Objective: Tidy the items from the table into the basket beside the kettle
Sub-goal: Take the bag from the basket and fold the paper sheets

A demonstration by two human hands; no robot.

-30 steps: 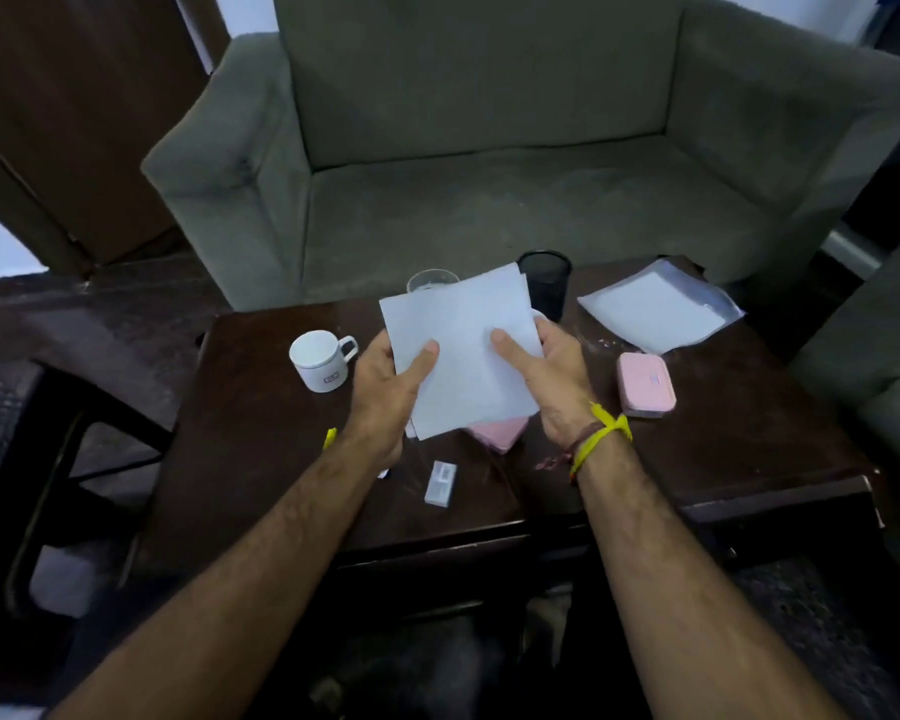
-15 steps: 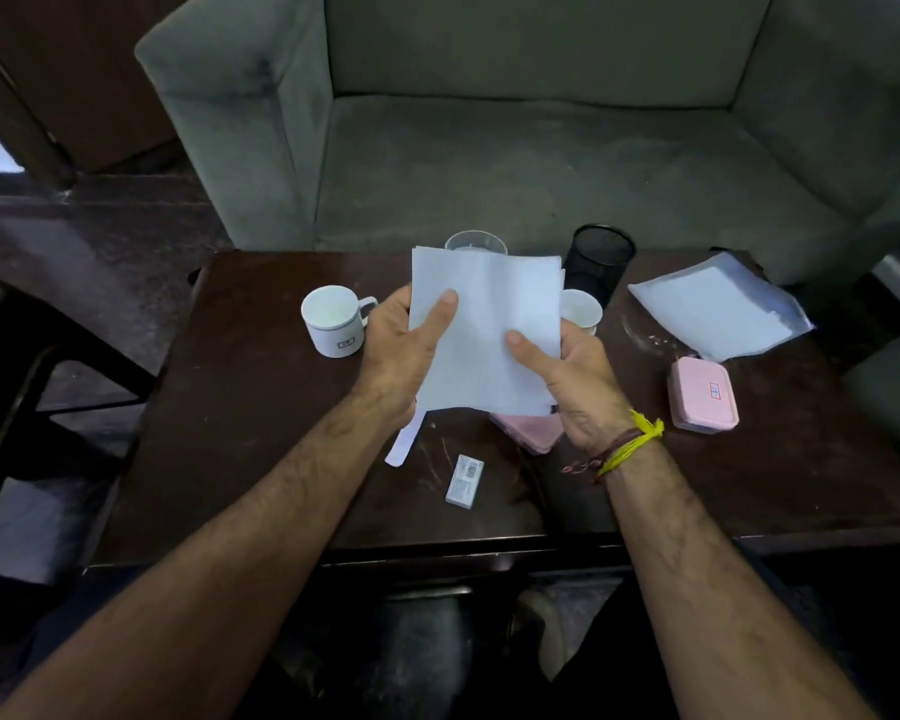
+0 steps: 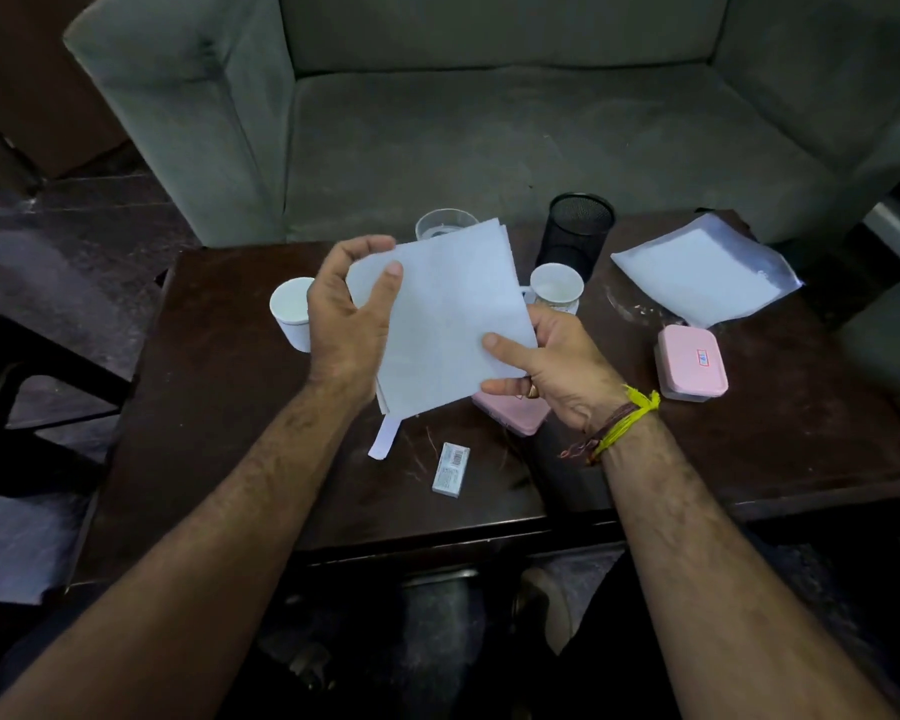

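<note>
Right hand (image 3: 552, 366) pinching paper stack (image 3: 448, 324) at frame centre, above table (image 3: 219, 407). Left hand (image 3: 346, 319) cupping stack's left edge, fingers half-curled, loosely touching. Cups, pink boxes (image 3: 691, 362), mesh holder (image 3: 579, 232), more papers (image 3: 702, 275) lying untidied. Basket, kettle not showing; task seeming barely begun.

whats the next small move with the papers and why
Probably close the left hand back onto the papers and square them: the right hand pinches one corner, the left fingers look loosened, and the sheet edges sit fanned.

A home sitting room: grey sofa (image 3: 489, 122) behind dark coffee table (image 3: 219, 407).
</note>
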